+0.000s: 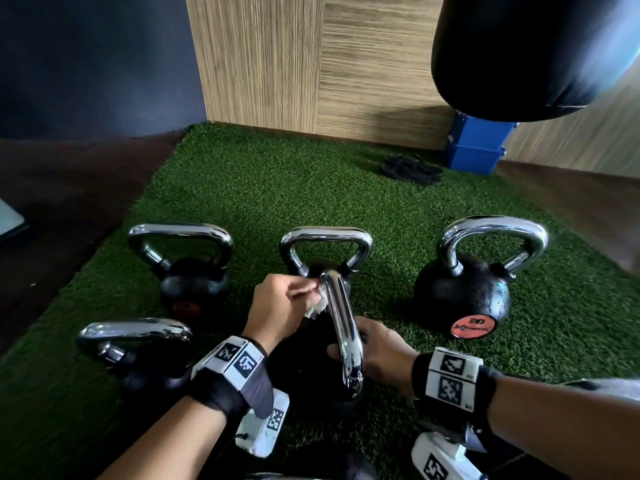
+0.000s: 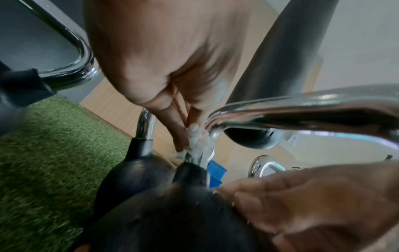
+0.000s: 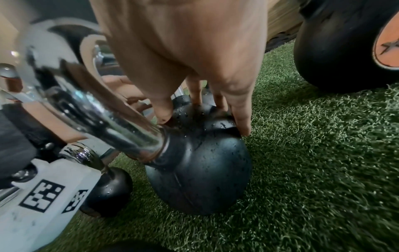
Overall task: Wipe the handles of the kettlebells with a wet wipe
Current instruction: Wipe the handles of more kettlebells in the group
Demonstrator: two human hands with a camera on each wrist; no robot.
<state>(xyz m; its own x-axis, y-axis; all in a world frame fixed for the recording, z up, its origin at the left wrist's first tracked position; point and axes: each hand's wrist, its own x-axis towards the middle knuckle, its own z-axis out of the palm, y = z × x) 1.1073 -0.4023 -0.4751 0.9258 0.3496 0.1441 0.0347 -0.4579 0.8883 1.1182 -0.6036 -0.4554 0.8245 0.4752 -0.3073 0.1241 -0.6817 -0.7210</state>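
Note:
Several black kettlebells with chrome handles stand on green turf [image 1: 277, 188]. The nearest middle kettlebell [image 3: 205, 170] has its handle [image 1: 343, 327] pointing away from me. My left hand [image 1: 311, 289] pinches a crumpled white wet wipe [image 1: 317, 303] against the far upright of that handle, just above the black body. In the left wrist view the wipe [image 2: 196, 136] sits between my fingertips [image 2: 181, 134] and the chrome bend of the handle [image 2: 302, 109]. My right hand [image 1: 363, 344] presses on top of the black body, with thumb and straight fingers [image 3: 239, 119] spread over it.
Other kettlebells stand at back left [image 1: 188, 271], back centre [image 1: 325, 244], right [image 1: 464, 289] and near left [image 1: 138, 348]. A black punching bag [image 1: 536, 53] hangs at upper right above a blue box [image 1: 478, 143]. A black coiled item [image 1: 412, 169] lies beside the box.

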